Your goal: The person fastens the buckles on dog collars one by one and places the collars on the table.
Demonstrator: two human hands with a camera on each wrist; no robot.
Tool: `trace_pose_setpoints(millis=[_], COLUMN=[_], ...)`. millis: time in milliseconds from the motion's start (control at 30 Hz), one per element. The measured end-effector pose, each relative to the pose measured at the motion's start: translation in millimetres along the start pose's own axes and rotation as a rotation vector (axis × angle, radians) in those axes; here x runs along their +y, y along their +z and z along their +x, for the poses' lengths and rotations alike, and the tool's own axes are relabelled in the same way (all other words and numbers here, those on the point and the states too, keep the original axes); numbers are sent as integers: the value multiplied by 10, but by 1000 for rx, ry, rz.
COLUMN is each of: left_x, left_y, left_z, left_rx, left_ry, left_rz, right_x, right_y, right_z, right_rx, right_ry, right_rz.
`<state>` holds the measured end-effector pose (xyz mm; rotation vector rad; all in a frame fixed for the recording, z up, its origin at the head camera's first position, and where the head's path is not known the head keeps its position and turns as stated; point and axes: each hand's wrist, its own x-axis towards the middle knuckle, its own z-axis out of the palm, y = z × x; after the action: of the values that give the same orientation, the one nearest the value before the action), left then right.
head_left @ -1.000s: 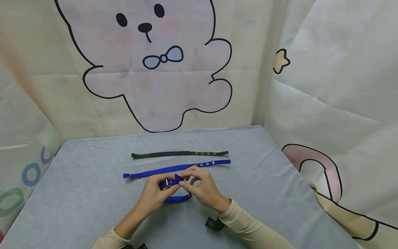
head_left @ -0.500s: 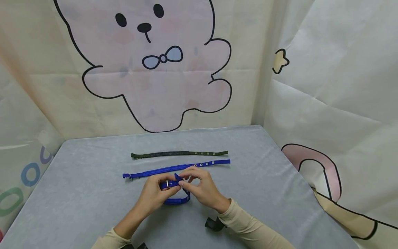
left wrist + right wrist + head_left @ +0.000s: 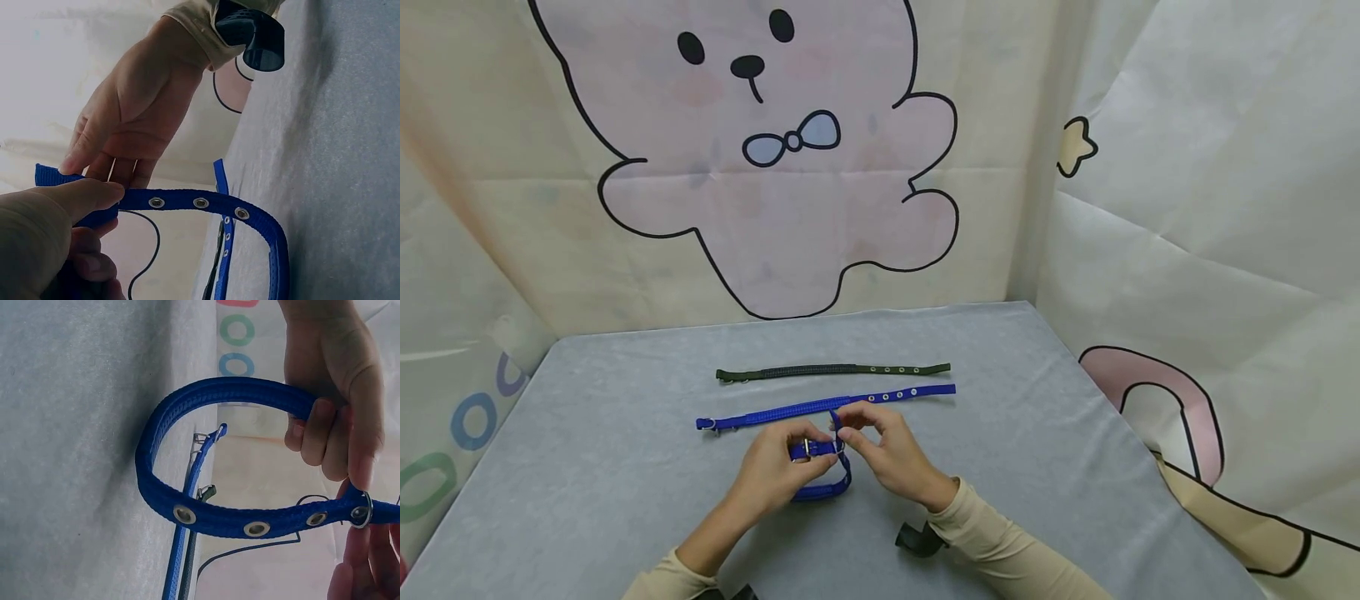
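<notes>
A blue pet collar point(image 3: 823, 492) is bent into a loop between my hands, above the cloth. My left hand point(image 3: 775, 458) pinches it at the buckle point(image 3: 807, 447) between thumb and fingers. In the right wrist view the strap, with its metal eyelets point(image 3: 256, 529), passes through a metal D-ring point(image 3: 370, 509) right at my left thumb tip. My right hand point(image 3: 887, 446) pinches the strap's free end point(image 3: 53, 175) between thumb and fingertips, and this end points up in the head view. Part of the buckle end is hidden by my left fingers.
A second blue collar point(image 3: 805, 409) lies straight behind my hands, with a dark green collar point(image 3: 808, 371) beyond it. Grey-blue cloth point(image 3: 625, 467) covers the table. Printed curtains point(image 3: 985, 283) hang at the back and sides. A black wrist mount point(image 3: 917, 540) sits by my right sleeve.
The strap's free end has come further out of the ring and now stands upright in my right fingers. The loop has shifted slightly left and down. The collars behind lie as before.
</notes>
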<state>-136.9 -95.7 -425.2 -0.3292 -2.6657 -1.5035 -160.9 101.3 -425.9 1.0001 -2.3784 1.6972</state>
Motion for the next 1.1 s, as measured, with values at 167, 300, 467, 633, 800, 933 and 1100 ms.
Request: trace_pose_setpoints(millis=[167,300,467,633,800,933,1100], left_x=[-1,4,3,-3,-37,-80,-97], left_y=[13,14,12,19,15,-15,-66], left_z=[9,19,23,18,32,42,46], left_rx=[-12,-22,-33,-49,-71,-88,-103], left_ry=[10,2,-13,-35,-40,7,16], left_rz=[25,41,58,43,-71,-207,-292], right_x=[20,27,33,61,77,78,70], right_y=[-18,-24,-11,5,7,4,-4], right_z=[10,13,6,-5,3,19,20], right_rx=[-4,-7,2,32,61,88,126], right_ry=[-7,-10,-23,-46,-63,-75,-79], right_rz=[31,87,153,144,179,206,176])
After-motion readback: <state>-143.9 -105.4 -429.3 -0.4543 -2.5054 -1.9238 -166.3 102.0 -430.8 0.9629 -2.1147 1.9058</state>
